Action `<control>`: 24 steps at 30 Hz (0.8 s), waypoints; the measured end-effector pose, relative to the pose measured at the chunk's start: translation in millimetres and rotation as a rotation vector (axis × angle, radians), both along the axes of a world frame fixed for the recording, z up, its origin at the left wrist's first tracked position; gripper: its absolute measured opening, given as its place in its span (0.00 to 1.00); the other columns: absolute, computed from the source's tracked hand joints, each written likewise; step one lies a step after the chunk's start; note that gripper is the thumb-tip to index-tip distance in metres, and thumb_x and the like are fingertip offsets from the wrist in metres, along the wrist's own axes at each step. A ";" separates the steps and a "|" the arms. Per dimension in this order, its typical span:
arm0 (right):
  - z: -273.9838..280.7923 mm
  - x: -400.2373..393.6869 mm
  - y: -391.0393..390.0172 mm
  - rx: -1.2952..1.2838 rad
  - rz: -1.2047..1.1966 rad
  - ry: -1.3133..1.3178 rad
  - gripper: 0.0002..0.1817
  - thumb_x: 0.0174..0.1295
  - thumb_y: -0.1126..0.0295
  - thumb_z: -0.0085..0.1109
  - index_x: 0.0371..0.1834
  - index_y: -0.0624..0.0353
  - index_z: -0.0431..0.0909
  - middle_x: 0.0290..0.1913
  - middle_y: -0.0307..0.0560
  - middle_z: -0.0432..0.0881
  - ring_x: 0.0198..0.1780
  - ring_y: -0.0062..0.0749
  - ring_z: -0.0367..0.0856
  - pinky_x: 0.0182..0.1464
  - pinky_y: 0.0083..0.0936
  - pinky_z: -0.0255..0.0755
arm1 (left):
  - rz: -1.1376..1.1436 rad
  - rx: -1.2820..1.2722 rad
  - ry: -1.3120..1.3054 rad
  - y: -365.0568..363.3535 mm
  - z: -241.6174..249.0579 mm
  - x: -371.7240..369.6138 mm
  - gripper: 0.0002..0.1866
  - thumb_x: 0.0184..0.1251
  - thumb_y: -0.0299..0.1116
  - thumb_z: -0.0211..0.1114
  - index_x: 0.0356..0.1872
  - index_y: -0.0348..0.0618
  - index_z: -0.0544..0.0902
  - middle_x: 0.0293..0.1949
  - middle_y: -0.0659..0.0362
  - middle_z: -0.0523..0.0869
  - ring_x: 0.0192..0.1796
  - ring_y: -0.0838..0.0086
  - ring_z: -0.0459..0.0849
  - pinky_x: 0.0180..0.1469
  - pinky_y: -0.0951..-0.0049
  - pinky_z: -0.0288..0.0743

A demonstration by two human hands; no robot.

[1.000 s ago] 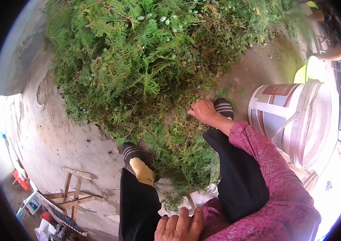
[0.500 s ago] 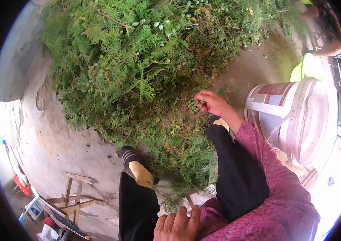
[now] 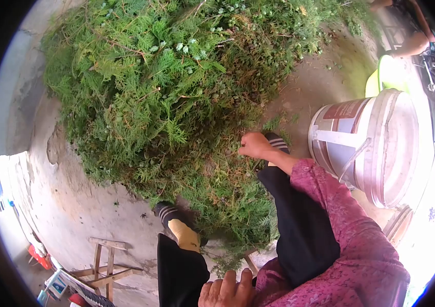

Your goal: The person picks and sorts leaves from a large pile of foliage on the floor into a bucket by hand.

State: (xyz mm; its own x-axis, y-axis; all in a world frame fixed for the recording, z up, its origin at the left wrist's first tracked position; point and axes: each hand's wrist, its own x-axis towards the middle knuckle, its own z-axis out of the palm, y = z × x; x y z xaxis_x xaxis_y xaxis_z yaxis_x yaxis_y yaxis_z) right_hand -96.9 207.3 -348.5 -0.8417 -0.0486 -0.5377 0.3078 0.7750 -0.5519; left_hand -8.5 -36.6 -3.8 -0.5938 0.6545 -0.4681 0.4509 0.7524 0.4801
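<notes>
A large heap of green conifer branches (image 3: 140, 97) with pale cones lies on the floor, some of it brownish. My right hand (image 3: 256, 145) is closed in a pinch over its lower right part, beside my right foot. Whatever is between those fingertips is hidden. My left hand (image 3: 226, 291) is low in the view near my lap, its fingers curled and together, just below the nearest sprigs. Its palm side is out of sight, so I cannot make out what it holds.
A lidded white bucket (image 3: 366, 146) stands to the right, with a lime-green object (image 3: 385, 77) behind it. A wooden stand (image 3: 105, 266) is at the lower left. Another person's bare limb (image 3: 415, 45) shows at the upper right, near a metal frame.
My right hand has moved slightly down and left, its fingers now turned so that the small green cones seen in them before are hidden. My left hand has barely moved.
</notes>
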 end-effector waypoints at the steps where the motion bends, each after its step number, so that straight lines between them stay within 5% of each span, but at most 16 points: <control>1: 2.0 -1.7 -0.4 -0.110 -0.043 -0.129 0.10 0.45 0.68 0.64 0.22 0.66 0.76 0.16 0.48 0.74 0.20 0.38 0.74 0.25 0.33 0.68 | 0.011 -0.013 -0.013 0.3 0.4 -0.3 0.23 0.52 0.36 0.61 0.51 0.45 0.72 0.45 0.54 0.76 0.35 0.63 0.77 0.38 0.66 0.71; 2: 5.8 1.7 -0.3 -0.116 -0.040 -0.133 0.10 0.45 0.68 0.64 0.22 0.66 0.76 0.16 0.48 0.74 0.20 0.38 0.74 0.25 0.33 0.68 | 0.023 -0.026 -0.025 0.4 0.6 -0.8 0.24 0.51 0.36 0.62 0.52 0.45 0.71 0.46 0.53 0.76 0.36 0.62 0.78 0.39 0.66 0.71; 4: 45.8 0.4 -5.2 -0.580 -0.251 -0.470 0.09 0.45 0.69 0.63 0.20 0.64 0.77 0.12 0.38 0.69 0.14 0.23 0.65 0.18 0.23 0.58 | 0.078 -0.036 0.008 -0.3 -0.9 -3.9 0.25 0.51 0.36 0.63 0.53 0.44 0.71 0.47 0.52 0.76 0.37 0.60 0.78 0.40 0.65 0.71; 5: 52.9 1.9 -10.2 -0.696 -0.176 -0.564 0.09 0.46 0.67 0.64 0.26 0.61 0.79 0.16 0.34 0.73 0.21 0.15 0.69 0.21 0.16 0.60 | 0.128 -0.039 0.045 -1.1 -2.1 -6.4 0.27 0.50 0.35 0.64 0.54 0.44 0.70 0.48 0.50 0.75 0.39 0.58 0.78 0.40 0.64 0.71; 8: 105.6 0.3 -40.7 -0.910 0.181 -0.435 0.13 0.45 0.64 0.64 0.29 0.63 0.80 0.19 0.36 0.75 0.22 0.18 0.70 0.23 0.21 0.62 | 0.230 -0.029 0.217 -0.2 -10.6 -17.5 0.22 0.47 0.34 0.63 0.47 0.38 0.74 0.43 0.49 0.77 0.29 0.67 0.77 0.28 0.68 0.68; 10: 127.3 1.9 -62.6 -1.055 0.401 -0.368 0.14 0.46 0.64 0.64 0.30 0.64 0.80 0.22 0.39 0.78 0.26 0.20 0.72 0.27 0.23 0.64 | 0.233 -0.030 0.241 1.2 -10.9 -14.6 0.18 0.55 0.34 0.61 0.47 0.37 0.74 0.49 0.46 0.77 0.28 0.69 0.78 0.27 0.70 0.70; 13: 153.6 5.3 -88.5 -1.210 0.652 -0.460 0.13 0.47 0.66 0.64 0.33 0.63 0.80 0.25 0.41 0.80 0.29 0.20 0.75 0.32 0.22 0.68 | 0.304 -0.100 0.203 9.0 -9.2 -11.1 0.28 0.52 0.34 0.64 0.56 0.40 0.68 0.48 0.48 0.76 0.40 0.56 0.78 0.40 0.63 0.72; 16: 179.2 7.0 -89.2 -1.265 0.635 -0.560 0.12 0.48 0.68 0.63 0.33 0.64 0.79 0.24 0.40 0.79 0.28 0.20 0.74 0.32 0.21 0.67 | 0.291 -0.170 0.211 0.3 -16.9 -5.0 0.24 0.54 0.33 0.64 0.52 0.37 0.70 0.36 0.49 0.79 0.33 0.57 0.79 0.35 0.64 0.73; 19: 187.3 9.0 -85.6 -1.306 0.649 -0.561 0.10 0.49 0.69 0.63 0.32 0.64 0.79 0.24 0.40 0.79 0.27 0.19 0.73 0.31 0.21 0.66 | 0.266 -0.078 0.157 2.7 -16.9 -5.6 0.11 0.54 0.34 0.65 0.33 0.39 0.76 0.18 0.56 0.74 0.22 0.61 0.76 0.24 0.66 0.71; 24: 189.9 13.0 -85.6 -1.366 0.663 -0.530 0.10 0.49 0.69 0.62 0.31 0.64 0.78 0.23 0.40 0.78 0.27 0.19 0.73 0.30 0.22 0.66 | 0.303 -0.017 0.093 9.1 -14.2 -4.8 0.09 0.55 0.33 0.64 0.27 0.40 0.73 0.18 0.55 0.73 0.21 0.60 0.75 0.23 0.65 0.70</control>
